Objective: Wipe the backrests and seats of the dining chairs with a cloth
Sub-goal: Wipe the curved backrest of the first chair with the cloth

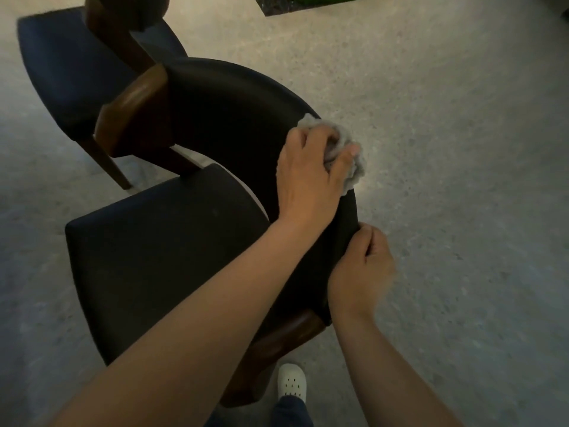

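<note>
Head view, mid-wipe on the nearer backrest [234, 118]: grey cloth [354, 167] scrunched in the left hand [308, 180] on its top edge, right hand [360, 269] gripping that edge closer in. Next, probably sweeping round the curve, then onto the seat [160, 257].

We see a pale grey cloth [357, 172] in our left grip [311, 177], black backrest [231, 103] under it, brown wood frame [132, 106] beyond, speckled grey floor [462, 149], white perforated shoe [292, 383].

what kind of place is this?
Probably a dining area; home or restaurant, cannot tell. Matching padded, wooden-framed near chair and far chair stand on a speckled stone-like floor. Left hand presses a cloth to the near chair; right hand grips its backrest.
</note>
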`<state>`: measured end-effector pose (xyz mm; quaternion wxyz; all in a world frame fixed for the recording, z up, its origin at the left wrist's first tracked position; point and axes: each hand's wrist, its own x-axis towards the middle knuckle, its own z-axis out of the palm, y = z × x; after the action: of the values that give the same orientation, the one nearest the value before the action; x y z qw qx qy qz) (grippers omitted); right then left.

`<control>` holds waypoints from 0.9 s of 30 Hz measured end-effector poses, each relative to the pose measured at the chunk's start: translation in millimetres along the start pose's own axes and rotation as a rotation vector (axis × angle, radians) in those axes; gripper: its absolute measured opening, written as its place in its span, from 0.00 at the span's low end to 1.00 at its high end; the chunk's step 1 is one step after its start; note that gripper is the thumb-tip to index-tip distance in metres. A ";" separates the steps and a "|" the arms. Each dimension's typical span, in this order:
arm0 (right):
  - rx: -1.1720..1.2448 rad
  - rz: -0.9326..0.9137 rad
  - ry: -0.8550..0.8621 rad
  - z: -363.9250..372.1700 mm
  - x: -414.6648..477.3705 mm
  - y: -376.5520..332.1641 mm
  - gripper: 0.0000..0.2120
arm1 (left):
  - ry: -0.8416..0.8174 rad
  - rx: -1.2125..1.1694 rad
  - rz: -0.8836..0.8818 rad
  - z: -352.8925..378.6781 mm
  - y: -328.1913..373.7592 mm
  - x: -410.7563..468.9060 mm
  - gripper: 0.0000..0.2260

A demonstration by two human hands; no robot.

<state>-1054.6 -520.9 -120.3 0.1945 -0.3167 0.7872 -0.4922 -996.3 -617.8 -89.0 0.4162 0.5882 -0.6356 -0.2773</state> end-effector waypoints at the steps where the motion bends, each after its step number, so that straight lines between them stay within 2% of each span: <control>1: -0.002 -0.001 0.001 -0.1 0.2 0.3 0.15 | 0.014 0.022 0.007 3.5 -0.8 0.9 0.14; 8: -0.007 0.011 0.007 -1.0 -0.2 -0.2 0.15 | 0.099 -0.042 -0.026 9.8 -8.2 4.8 0.11; 12: -0.022 0.024 -0.003 -0.9 -0.1 -1.4 0.14 | 0.263 -0.267 -0.266 6.9 -19.5 -0.8 0.07; 15: -0.028 0.026 0.001 -1.3 0.6 -1.6 0.14 | 0.303 -0.210 -0.378 1.2 -38.5 -9.7 0.05; 19: -0.021 0.028 0.005 -1.2 0.3 -1.1 0.14 | 0.305 -0.228 -0.314 -6.5 -43.4 -15.3 0.08; 23: -0.030 0.035 0.001 -1.4 0.7 0.1 0.14 | 0.107 -0.214 -0.180 3.9 -27.1 -20.8 0.14; 25: -0.027 0.044 0.004 -0.9 0.8 0.5 0.14 | 0.084 -0.158 -0.140 8.3 -27.6 -22.8 0.12; 27: -0.028 0.047 0.009 -0.5 0.4 0.7 0.14 | 0.122 -0.168 -0.149 8.3 -33.2 -21.8 0.06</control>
<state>-1055.3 -520.7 -120.7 0.1979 -0.2984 0.8022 -0.4778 -987.1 -602.8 -125.6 0.4800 0.6126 -0.5382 -0.3236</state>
